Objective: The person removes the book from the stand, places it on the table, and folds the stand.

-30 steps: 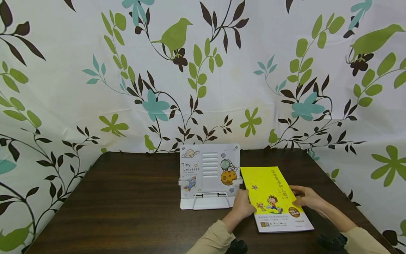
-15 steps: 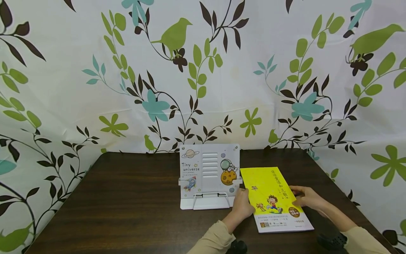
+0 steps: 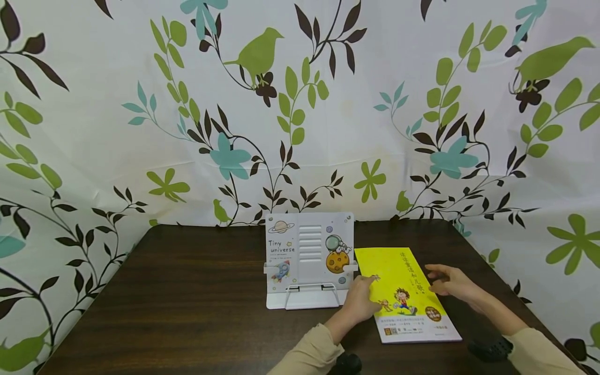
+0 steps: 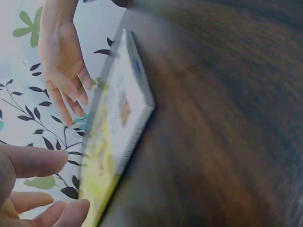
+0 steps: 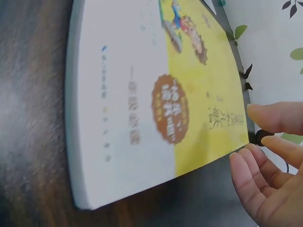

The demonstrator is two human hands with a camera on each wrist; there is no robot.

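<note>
A yellow book [image 3: 394, 276] with a white lower band lies flat on the table, cover up, right of the stand. My left hand [image 3: 360, 303] hovers at its left edge, thumb and fingers spread apart. In the left wrist view, a gap separates that hand's thumb from the book [image 4: 130, 106]. Beyond the right edge is my right hand [image 3: 455, 286], its fingers loosely bent and holding nothing. The right wrist view has the right hand's fingers [image 5: 246, 182] just off the cover's edge. A white book stand [image 3: 310, 255] with space drawings stands upright beside the left hand.
The dark wooden table [image 3: 187, 297] extends to the left of the stand and in front of it. Behind the table hangs a white cloth [image 3: 328, 130] patterned with leaves and birds. Dark wrist devices [image 3: 489, 348] sit under the forearms.
Both hands have let go of the book's edges. The right hand has lifted slightly up and away, and the left fingers have spread. The book has barely shifted.
</note>
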